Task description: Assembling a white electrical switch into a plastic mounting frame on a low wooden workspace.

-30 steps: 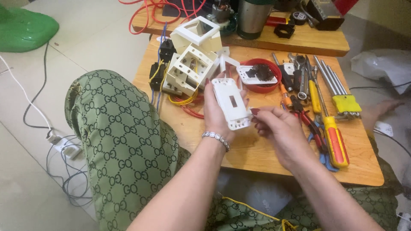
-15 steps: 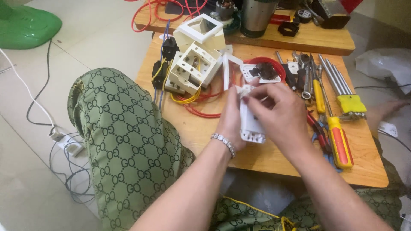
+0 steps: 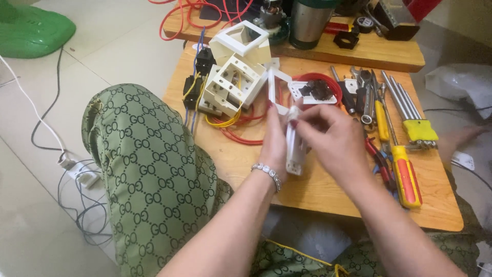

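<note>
2 hands now on white switch plate, mid-table. 1 s ago I saw it face-up; now turned edge-on. Left hand fingers grip it; right hand fingers pinch top, at 12 o'clock.

A single head-worn camera looks steeply down and forward from above the person's lap, close enough that both forearms enter from the bottom edge. The left hand and right hand meet near centre frame. The low wooden table stretches beyond them, with floor visible left of the left hand.
</note>
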